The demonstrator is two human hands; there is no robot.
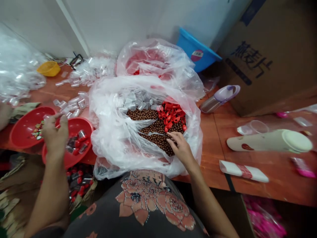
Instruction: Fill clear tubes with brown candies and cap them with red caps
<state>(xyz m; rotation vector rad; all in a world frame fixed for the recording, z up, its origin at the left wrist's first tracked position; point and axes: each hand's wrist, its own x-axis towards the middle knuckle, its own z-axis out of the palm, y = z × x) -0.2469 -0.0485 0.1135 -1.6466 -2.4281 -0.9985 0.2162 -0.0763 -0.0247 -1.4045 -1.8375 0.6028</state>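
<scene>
My right hand [180, 145] reaches into a plastic-lined tub, its fingers pinched on the end of a small clear spoon [156, 134]. The spoon lies over small brown balls [158, 142]. Red plastic caps [173, 114] and clear plastic tubes [138, 99] rest on the balls at the back. Above two red bowls, my left hand [54, 130] has its fingers curled together; a clear glint shows at the fingertips, too blurred to name. The left bowl [18, 132] holds small colourful bits [37, 130]. Filled tubes with red caps [78, 143] lie in the other bowl [68, 162].
Loose clear tubes [92, 69] and a yellow bowl [49, 68] are at the back left. Behind the tub stand a second bagged tub [158, 56] and a blue basin [198, 49]. Bottles [262, 140] and a large carton [272, 59] occupy the right. Another person's hand [3, 115] shows far left.
</scene>
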